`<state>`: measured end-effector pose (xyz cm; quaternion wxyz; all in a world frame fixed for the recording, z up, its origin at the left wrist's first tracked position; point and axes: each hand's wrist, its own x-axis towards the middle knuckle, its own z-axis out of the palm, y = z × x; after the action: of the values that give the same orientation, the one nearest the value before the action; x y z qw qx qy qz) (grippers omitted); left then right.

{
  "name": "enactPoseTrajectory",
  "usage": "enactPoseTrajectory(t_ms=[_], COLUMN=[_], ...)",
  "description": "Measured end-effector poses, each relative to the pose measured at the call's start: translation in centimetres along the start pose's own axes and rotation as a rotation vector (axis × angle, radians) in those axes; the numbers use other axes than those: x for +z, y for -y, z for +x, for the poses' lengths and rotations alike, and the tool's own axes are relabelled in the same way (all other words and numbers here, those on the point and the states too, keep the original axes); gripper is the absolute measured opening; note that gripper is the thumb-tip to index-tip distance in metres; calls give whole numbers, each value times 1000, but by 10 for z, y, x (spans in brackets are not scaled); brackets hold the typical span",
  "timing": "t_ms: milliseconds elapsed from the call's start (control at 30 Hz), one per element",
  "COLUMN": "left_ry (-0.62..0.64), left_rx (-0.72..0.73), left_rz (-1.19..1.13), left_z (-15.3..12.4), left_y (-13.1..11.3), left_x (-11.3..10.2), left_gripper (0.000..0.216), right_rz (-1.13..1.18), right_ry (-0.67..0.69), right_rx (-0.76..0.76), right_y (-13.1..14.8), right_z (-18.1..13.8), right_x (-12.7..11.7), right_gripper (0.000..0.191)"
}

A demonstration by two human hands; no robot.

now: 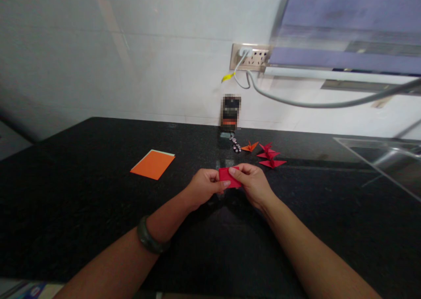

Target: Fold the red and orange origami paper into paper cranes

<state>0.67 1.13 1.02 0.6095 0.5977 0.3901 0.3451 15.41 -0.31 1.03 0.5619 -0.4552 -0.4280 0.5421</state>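
Note:
Between my two hands is a small folded piece of red paper (225, 175), held just above the dark countertop. My left hand (204, 185) grips its left side, with the thumb along the lower edge. On the other side, my right hand (255, 183) pinches it, thumb pressed on the upper face and fingers behind. The fingers under the paper are partly hidden. Beyond my right hand stand several folded paper cranes: an orange crane (250, 147) and red cranes (272, 162) grouped beside it.
A stack of orange paper sheets (153, 165) lies on the black countertop (82, 211) at left. By the wall stands a phone-like object (230, 112), blurred out, with a beaded strap (236, 146). A sink (388, 156) is at right; a grey cable (302, 102) hangs below the socket (255, 58).

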Motion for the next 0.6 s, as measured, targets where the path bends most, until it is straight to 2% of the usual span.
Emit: enactPoseTrajectory(t_ms=[200, 400, 600], left_ry=[-166, -154, -195], left_rx=[8, -37, 24], left_rz=[-208, -226, -135], left_z=[1, 2, 4], left_y=[-5, -3, -4], left_x=[1, 2, 0], left_gripper=[25, 28, 27], right_rz=[-47, -111, -196], right_ry=[67, 107, 125], right_rx=[-22, -51, -67], right_y=[-4, -5, -2], right_z=[-3, -4, -3], right_x=[5, 5, 2], right_gripper=[23, 23, 22])
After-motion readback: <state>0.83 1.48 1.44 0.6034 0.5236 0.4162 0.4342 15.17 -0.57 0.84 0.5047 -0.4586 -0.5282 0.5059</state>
